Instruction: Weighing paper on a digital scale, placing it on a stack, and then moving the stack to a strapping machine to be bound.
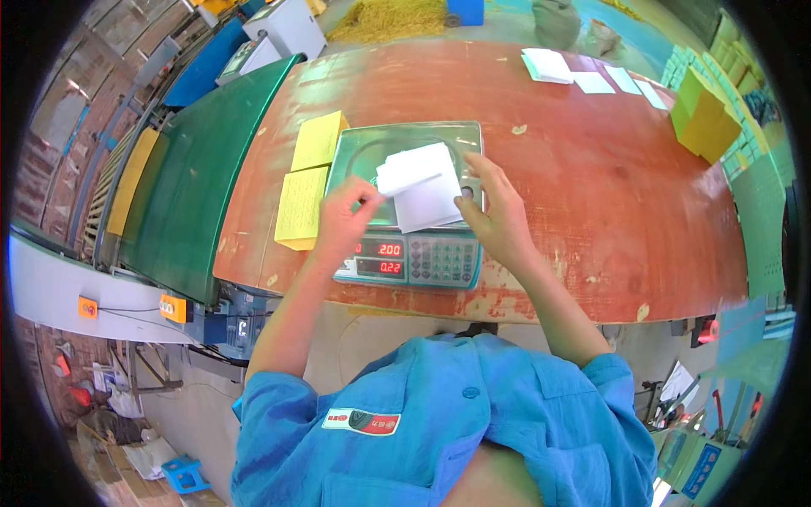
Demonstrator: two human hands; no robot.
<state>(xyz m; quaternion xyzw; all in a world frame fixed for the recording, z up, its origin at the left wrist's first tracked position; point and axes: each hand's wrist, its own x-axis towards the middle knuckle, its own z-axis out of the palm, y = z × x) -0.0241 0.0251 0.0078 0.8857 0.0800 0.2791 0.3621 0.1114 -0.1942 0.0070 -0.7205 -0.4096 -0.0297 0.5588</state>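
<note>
- Where the red-brown worktable (591, 194) fills most of the head view, a green conveyor belt (198, 182) runs along its left edge, and loose white sheets (591, 80) with yellow boxes (705, 118) lie at the far right, well apart from the hands.
- Near the table's front edge sits a digital weighing scale (410, 203), its steel pan facing up and its lit red display and keypad toward the person.
- Just left of the scale lie two stacks of yellow paper (308, 182), one behind the other, touching or nearly so.
- On the pan rests a small pile of white paper sheets (422, 190), the top one skewed against those beneath.
- The left hand (346, 221) is closed in a pinch on the near-left corner of the top white sheet.
- The right hand (494, 211) is open, fingers spread and flat along the pile's right edge, clamped on nothing.
- To weigh well, I judge the sheets should lie wholly within the pan, and both hands should come clear before the display is read.
</note>
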